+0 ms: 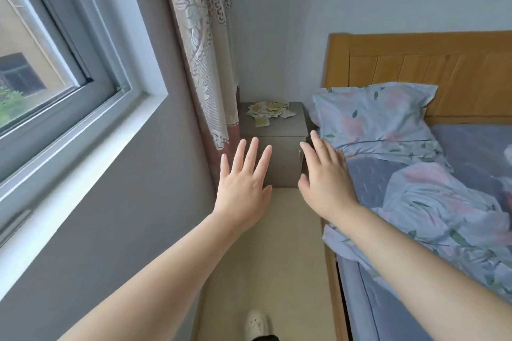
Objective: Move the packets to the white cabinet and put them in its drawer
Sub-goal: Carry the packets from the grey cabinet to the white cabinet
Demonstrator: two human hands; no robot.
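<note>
Several pale yellow and white packets [267, 113] lie in a loose pile on top of a small grey-white cabinet [279, 130] in the corner between the curtain and the bed. My left hand [243, 180] is stretched out in front of the cabinet with its fingers straight and spread, holding nothing. My right hand [325, 177] is held out beside it, also flat with straight fingers and nothing in it. Both hands partly hide the cabinet's front, which looks closed.
A lace curtain [199, 44] hangs left of the cabinet beside a window [55, 69]. A bed with a floral pillow [371, 116], rumpled quilt [432, 210] and wooden headboard [415, 63] fills the right. A narrow strip of beige floor [277, 257] leads to the cabinet. My white slipper [256, 322] shows below.
</note>
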